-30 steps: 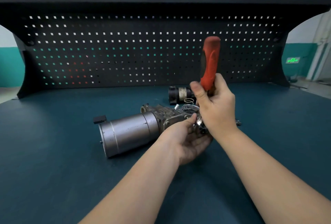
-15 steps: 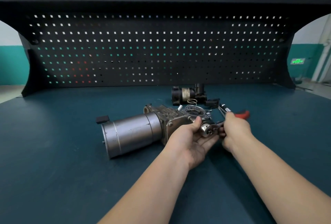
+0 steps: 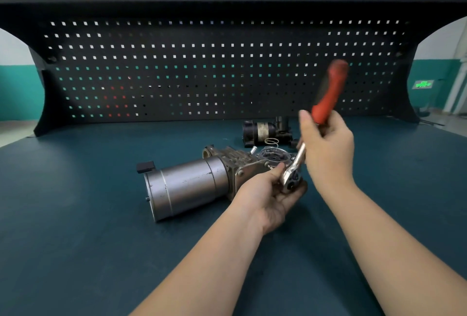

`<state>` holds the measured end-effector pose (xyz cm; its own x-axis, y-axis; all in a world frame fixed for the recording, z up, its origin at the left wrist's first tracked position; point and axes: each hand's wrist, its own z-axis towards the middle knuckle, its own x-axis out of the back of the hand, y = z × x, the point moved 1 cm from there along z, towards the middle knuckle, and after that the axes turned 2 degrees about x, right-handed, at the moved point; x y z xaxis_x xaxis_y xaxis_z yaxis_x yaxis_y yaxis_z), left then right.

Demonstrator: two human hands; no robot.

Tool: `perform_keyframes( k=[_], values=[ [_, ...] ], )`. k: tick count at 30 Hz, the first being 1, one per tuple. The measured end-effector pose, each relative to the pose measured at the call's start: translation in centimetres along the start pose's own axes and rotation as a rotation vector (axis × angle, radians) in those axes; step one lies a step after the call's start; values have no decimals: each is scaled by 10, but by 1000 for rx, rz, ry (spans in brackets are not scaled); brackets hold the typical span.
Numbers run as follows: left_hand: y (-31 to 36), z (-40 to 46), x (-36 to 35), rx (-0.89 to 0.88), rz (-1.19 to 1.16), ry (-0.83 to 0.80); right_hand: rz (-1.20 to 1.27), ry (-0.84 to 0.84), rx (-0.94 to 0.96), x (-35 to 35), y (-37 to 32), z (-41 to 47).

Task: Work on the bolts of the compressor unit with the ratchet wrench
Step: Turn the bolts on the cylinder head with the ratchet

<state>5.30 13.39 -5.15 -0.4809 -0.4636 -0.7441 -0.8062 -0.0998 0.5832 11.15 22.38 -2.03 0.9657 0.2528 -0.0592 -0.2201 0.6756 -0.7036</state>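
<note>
Head view: at a dark green workbench (image 3: 75, 214), the right hand (image 3: 328, 149) grips the red handle of the ratchet wrench (image 3: 295, 164), its long axis slanting up and away from the head seated on the compressor unit (image 3: 192, 184). The left hand (image 3: 267, 197), nearer, cups that head, fingers curled beneath.

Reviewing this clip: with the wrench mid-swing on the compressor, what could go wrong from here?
1. The left hand cups the ratchet wrench head; if the head slips off the bolt, its fingers could get pinched.
2. The compressor unit lies unclamped on the table, so swinging the wrench may roll it.
3. The right hand swings the blurred red handle near the spring and black motor; it might knock them.
</note>
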Motion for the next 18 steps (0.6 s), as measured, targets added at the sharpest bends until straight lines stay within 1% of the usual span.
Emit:
perform_keyframes(
  k=[2, 3, 4, 5, 6, 7, 9, 11, 13, 14, 15, 16, 17, 18],
  values=[
    [0, 0, -2, -4, -26, -11, 53, 192, -439, 5, 21, -1],
    [1, 0, -3, -2, -30, -16, 111, 257, -672, 6, 30, -5],
    [1, 0, -4, -1, -21, -14, 155, 300, -843, 5, 37, -9],
    [0, 0, -4, -4, -4, -7, 147, 315, -932, 5, 40, -12],
    [0, 0, -4, -8, 11, 6, 111, 308, -922, 5, 39, -12],
    [-1, 1, -3, -10, 24, 22, 83, 292, -796, 5, 37, -8],
    [-1, 2, 0, -10, 48, 42, 56, 197, -381, 5, 21, 0],
    [1, 2, 1, 2, 39, 18, 56, 22, -4, 3, 0, 2],
    [1, 1, 2, 11, 7, -18, 4, -134, 277, -4, -12, -5],
    [1, 1, 2, 8, -2, -24, -53, -155, 366, -7, -13, -10],
    [0, 1, 3, 1, 0, -19, -95, -138, 386, -8, -13, -13],
    [0, 1, 3, -9, 5, -7, -111, -90, 338, -8, -12, -14],
    [0, 1, 3, -18, 8, 5, -113, -19, 242, -6, -8, -12],
    [1, 1, 3, -21, 0, 9, -129, 55, 107, -4, -3, -8]
  ],
)
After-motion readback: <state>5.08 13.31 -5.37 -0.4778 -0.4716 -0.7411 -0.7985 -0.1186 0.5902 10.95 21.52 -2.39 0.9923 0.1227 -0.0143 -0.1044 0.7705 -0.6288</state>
